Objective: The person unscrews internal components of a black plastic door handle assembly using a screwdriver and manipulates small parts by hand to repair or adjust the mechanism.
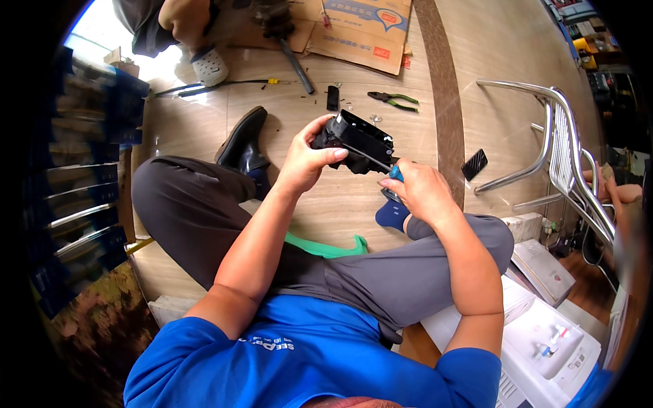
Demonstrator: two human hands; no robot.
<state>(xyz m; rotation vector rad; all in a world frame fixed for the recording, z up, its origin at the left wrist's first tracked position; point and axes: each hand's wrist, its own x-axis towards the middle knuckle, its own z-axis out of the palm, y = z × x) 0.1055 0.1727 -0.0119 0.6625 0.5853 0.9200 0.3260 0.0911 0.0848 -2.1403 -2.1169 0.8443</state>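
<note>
The left hand was clamped on the left end of a black housing, with the thumb on its near side; the fingers behind were partly hidden. The housing was in the air, above the floor between the two legs, its open hollow facing up. If this one-sided grip became loose, the piece could, I think, turn or drop. Along its near side went the thin shaft of what seemed a screwdriver; where exactly the tip sat, I could not tell. If pushed at a bad angle, it could slip toward the left thumb. The fingers of the right hand were closed together around the blue handle.

At far left stood stacked blue boxes. Then, on the pale, glossy floor, came a black boot, a small black part, flattened cardboard, tiny metal pieces, which could easily get lost, and pliers. Beyond a brown stripe lay a dark flat slab, near a metal chair.
</note>
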